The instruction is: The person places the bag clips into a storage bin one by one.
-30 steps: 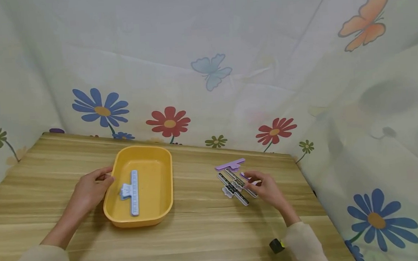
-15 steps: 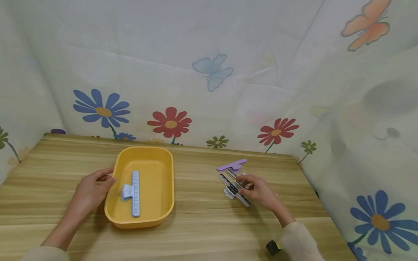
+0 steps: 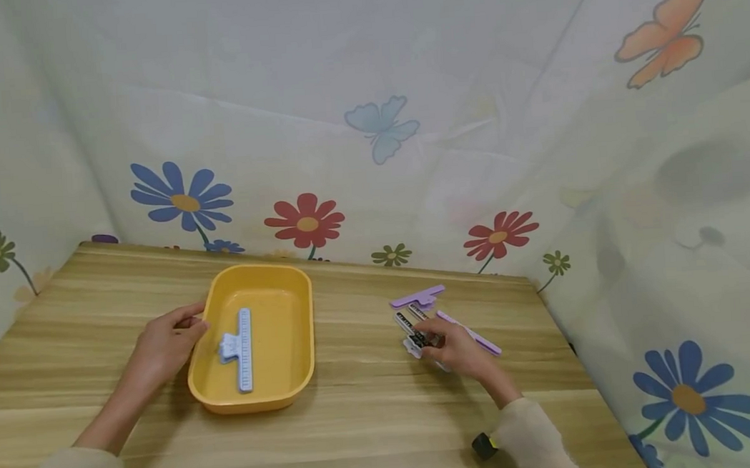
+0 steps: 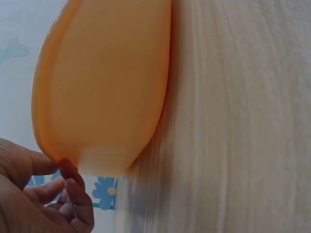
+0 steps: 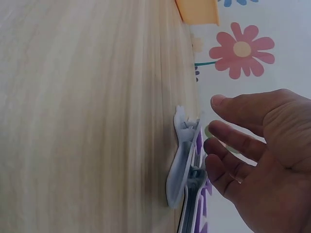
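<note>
A yellow plastic tray [image 3: 312,331] stands on the left of the table, and a light blue ruler-like clip [image 3: 245,356] lies in it. My left hand [image 3: 165,347] pinches the tray's left rim between thumb and finger, as the left wrist view confirms. My right hand [image 3: 456,347] hovers at two black-and-white clips [image 3: 403,322], partly covering them. In the right wrist view, its thumb and fingers are apart, just above a clip's white side [image 5: 179,170], with nothing between them. A purple clip [image 3: 417,297] lies behind these clips, and another purple clip [image 3: 471,333] to their right.
The wooden table [image 3: 361,421] meets a patterned cloth wall [image 3: 313,73] at the back and right. Bare tabletop shows between the tray and the clips. A small dark purple object [image 3: 104,238] sits at the far left corner.
My right hand has moved left and slightly nearer, from the right-hand purple clip to over the black-and-white clips, uncovering that purple clip. My left hand stays at the tray's rim.
</note>
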{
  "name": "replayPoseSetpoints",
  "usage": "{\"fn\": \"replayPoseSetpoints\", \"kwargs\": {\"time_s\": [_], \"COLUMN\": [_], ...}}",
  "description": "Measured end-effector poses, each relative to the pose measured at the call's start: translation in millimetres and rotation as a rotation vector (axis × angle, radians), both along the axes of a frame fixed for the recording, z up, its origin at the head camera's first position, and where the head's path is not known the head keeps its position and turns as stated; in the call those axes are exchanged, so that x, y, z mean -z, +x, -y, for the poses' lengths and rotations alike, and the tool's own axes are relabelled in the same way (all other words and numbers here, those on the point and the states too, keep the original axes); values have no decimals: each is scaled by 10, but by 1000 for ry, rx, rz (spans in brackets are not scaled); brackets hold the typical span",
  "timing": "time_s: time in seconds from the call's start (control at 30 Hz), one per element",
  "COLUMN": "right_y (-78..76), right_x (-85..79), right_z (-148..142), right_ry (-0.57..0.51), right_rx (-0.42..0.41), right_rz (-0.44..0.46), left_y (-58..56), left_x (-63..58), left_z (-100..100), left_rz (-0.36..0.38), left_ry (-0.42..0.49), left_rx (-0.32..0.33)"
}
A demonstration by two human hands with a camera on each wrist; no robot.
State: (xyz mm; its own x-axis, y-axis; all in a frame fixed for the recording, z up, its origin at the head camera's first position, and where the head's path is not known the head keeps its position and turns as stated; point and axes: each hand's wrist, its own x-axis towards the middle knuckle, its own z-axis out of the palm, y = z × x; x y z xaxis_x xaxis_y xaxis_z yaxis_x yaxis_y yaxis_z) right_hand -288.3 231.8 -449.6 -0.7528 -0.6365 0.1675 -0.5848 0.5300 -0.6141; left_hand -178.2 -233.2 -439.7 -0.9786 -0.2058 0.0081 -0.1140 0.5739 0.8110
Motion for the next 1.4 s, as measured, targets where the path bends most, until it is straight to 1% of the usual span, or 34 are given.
{"fn": "replayPoseSetpoints", "kwargs": {"time_s": [0.17, 0.27, 0.33, 0.5, 0.7, 0.83, 1.1, 1.33, 1.4], "right_y": [-22, -37, -47, -55, -62, -64, -80, -78, -79], "right_x": [49, 67, 78, 92, 121, 135, 130, 118, 113], "right_z": [23, 28, 29, 34, 49, 64, 74, 64, 70], "right_ry": [18, 27, 45, 89, 125, 125, 148, 189, 195], "right_rx": [-67, -118, -134, -129, -111, -100, -91, -90, -89], "right_rz": [-7, -25, -45, -91, -162, -163, -125, -104, -105], "left_y": [-10, -7, -2, -3, -6, -6, -13, -22, -21], "left_x": [3, -6, -15, -34, -18, -8, 1, 23, 17], "left_z": [-3, -11, -18, -31, -22, -16, -10, -25, -24], "left_rz": [6, 6, 7, 7, -3, 12, 15, 67, 63], "left_ry": [1, 4, 5, 6, -6, -4, -5, 14, 13], "left_rx": [-2, 0, 1, 1, -11, -21, -22, -34, -35]}}
